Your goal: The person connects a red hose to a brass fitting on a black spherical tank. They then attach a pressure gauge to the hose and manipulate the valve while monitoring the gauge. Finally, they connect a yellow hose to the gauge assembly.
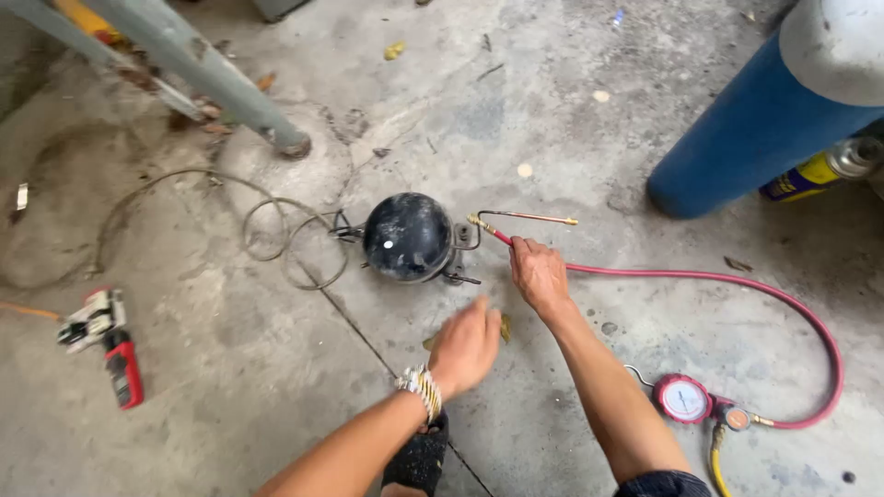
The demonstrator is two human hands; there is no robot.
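Observation:
A black dome-shaped compressor [407, 236] sits on the concrete floor with thin copper pipes sticking out on its right side. My right hand [538, 274] pinches the red hose [737, 279] close to where its brass end meets a pipe of the compressor. The hose loops right and back to a round red pressure gauge [683, 398] on the floor. My left hand [465, 345], blurred and with a beaded bracelet at the wrist, hovers empty just in front of the compressor with its fingers loosely curled.
A blue gas cylinder [755, 129] lies at the upper right with a spray can [820, 170] beside it. A red and white clamp meter [109, 342] lies at the left. Grey wire [276, 230] coils left of the compressor. A grey metal leg [230, 87] slants at the upper left.

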